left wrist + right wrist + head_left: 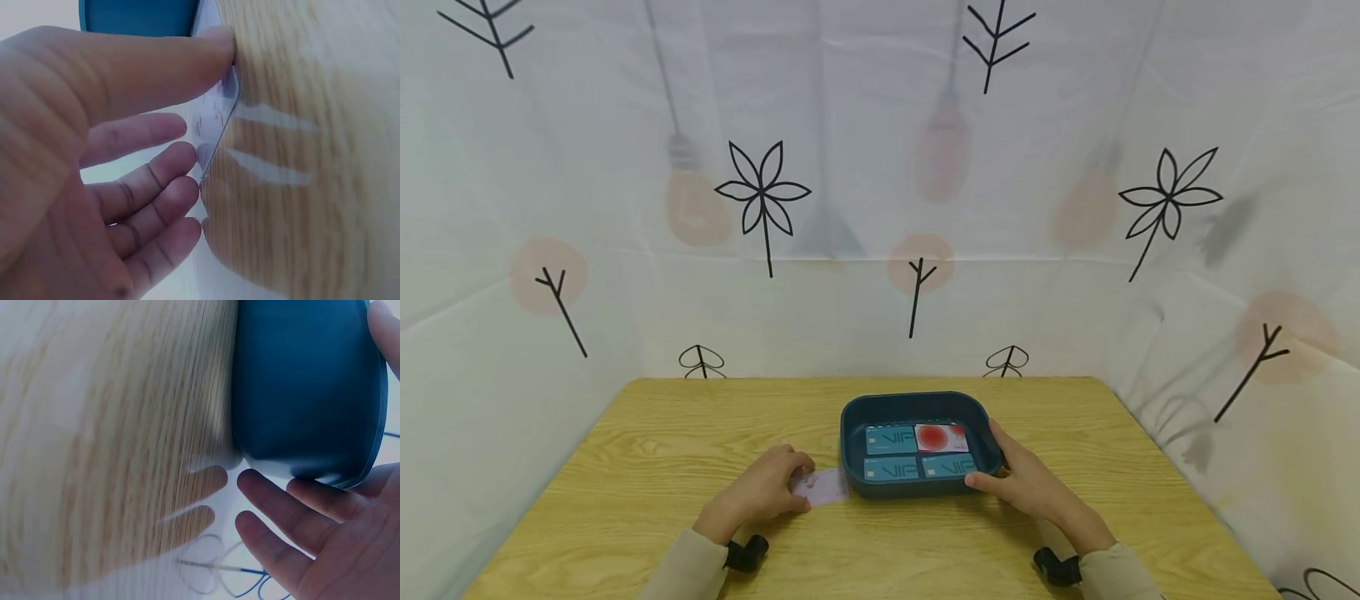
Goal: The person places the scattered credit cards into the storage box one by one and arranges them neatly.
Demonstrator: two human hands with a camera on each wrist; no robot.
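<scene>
On the wooden table lies a pale lilac card (825, 487), its right end at the left side of a dark teal rounded box (880, 492). My left hand (765, 483) holds this card by its left end, thumb at the near edge and curled fingertips at the far part. The left wrist view shows the thumb over the card (215, 103). My right hand (1033, 479) grips the box's right end, thumb on the front rim and fingers along the side wall. Inside the box lie several teal VIP cards (891, 468) and a white card with a red circle (942, 438).
The wood-grain table (715, 417) carries the box near its middle. A white cloth (850, 317) printed with flowers, twigs and lamps hangs behind the table and along both sides. Black bands with small devices (747, 553) sit on both wrists.
</scene>
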